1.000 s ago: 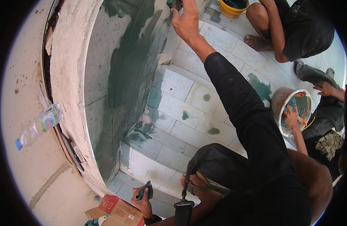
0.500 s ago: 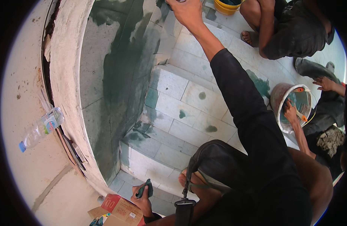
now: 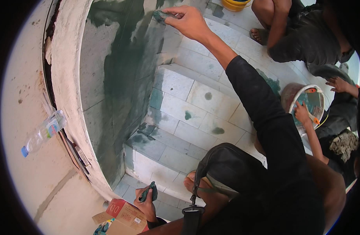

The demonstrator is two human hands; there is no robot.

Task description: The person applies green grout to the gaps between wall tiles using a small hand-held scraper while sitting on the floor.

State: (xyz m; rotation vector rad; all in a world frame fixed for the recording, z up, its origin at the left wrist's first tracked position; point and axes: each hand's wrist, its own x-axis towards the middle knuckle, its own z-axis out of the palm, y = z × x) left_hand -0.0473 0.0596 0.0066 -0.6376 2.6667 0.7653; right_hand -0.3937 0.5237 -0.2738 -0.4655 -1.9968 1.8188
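High up in the head view, my right hand grips a green-stained pad at the upper part of the tiled wall, which carries broad wet patches of dark green. Low in the view, my left hand is closed around a dark green, wet lump, perhaps a cloth, held above the lower step. Pale tiled steps with scattered green drips run beside the wall. My dark-sleeved right arm crosses over part of them.
A plastic bottle lies on the left ledge. A cardboard box is at bottom left. One co-worker squats beside a yellow bucket; another's hand reaches into a white bucket at right.
My right hand has come into fuller view and moved somewhat down, the pad now visible at the wall. The co-worker's hand at the white bucket has shifted slightly.
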